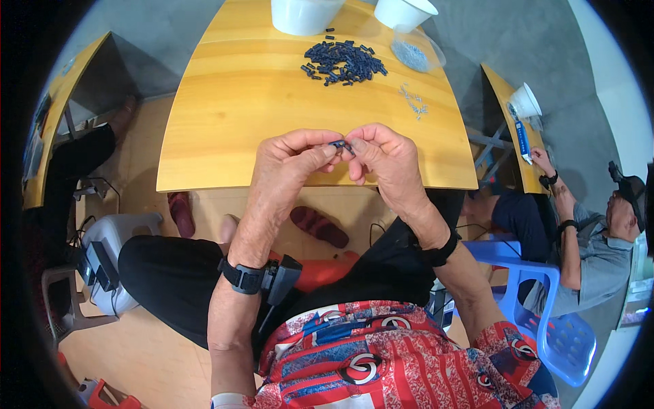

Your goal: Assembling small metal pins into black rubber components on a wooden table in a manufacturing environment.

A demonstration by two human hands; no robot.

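Over the near edge of the wooden table, my left hand [294,158] and my right hand [387,158] meet, fingertips pinched together. Between them is a small dark plastic piece [338,144], held from both sides. Its exact kind is too small to make out, and fingers hide part of it. Farther back on the table lies a heap of small dark cylindrical pieces [346,63] that look alike. Right of the heap, a few small silvery bits [413,101], perhaps screws or pins, are scattered, and more lie in a clear plastic bag [411,56].
Two white tubs, one [306,15] at the back middle and one [406,11] at the back right, stand on the table [225,129]. At right, another person [599,238] sits by a side table near a blue plastic chair [538,286]. A dark red slipper [319,226] lies on the floor.
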